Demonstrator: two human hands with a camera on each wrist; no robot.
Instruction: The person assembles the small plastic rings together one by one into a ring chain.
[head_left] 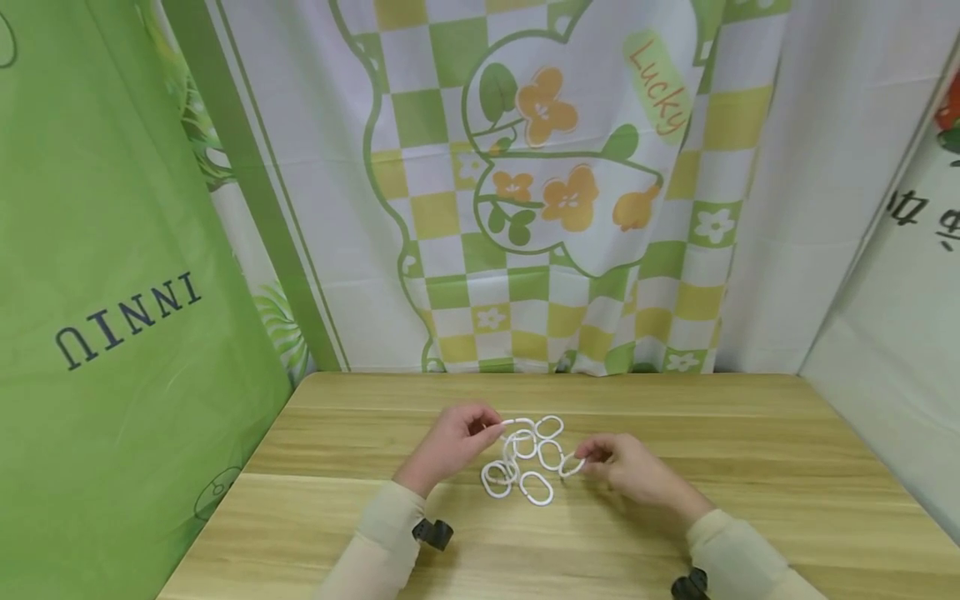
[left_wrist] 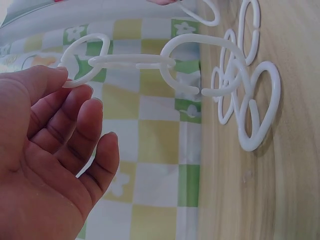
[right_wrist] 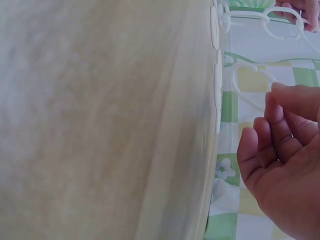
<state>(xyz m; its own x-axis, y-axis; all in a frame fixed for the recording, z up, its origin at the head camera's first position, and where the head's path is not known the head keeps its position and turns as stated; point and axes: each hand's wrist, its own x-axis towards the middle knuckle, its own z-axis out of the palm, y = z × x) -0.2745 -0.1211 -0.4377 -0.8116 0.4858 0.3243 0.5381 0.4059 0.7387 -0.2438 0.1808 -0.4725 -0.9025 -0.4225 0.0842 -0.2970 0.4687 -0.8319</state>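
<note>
In the left wrist view, my left hand (left_wrist: 55,140) pinches a white oval plastic ring (left_wrist: 102,42) between thumb and index finger. Linked to it is a second ring (left_wrist: 132,59) seen edge-on, then a third ring (left_wrist: 182,39), forming a chain lifted off the table. A small gap shows in the third ring. My right hand (head_left: 630,468) pinches another white ring (head_left: 572,466) at the right of the group; its thumb and index fingertip meet on the ring in the right wrist view. Several more rings lie between the hands, including a loose-looking one (head_left: 536,489) nearest me.
The wooden table (head_left: 360,542) reaches back to a white, green and yellow checked curtain (head_left: 525,300). A green cloth (head_left: 112,208) hangs on the left and a white cloth (head_left: 892,317) on the right. Black wrist cameras sit on both cuffs.
</note>
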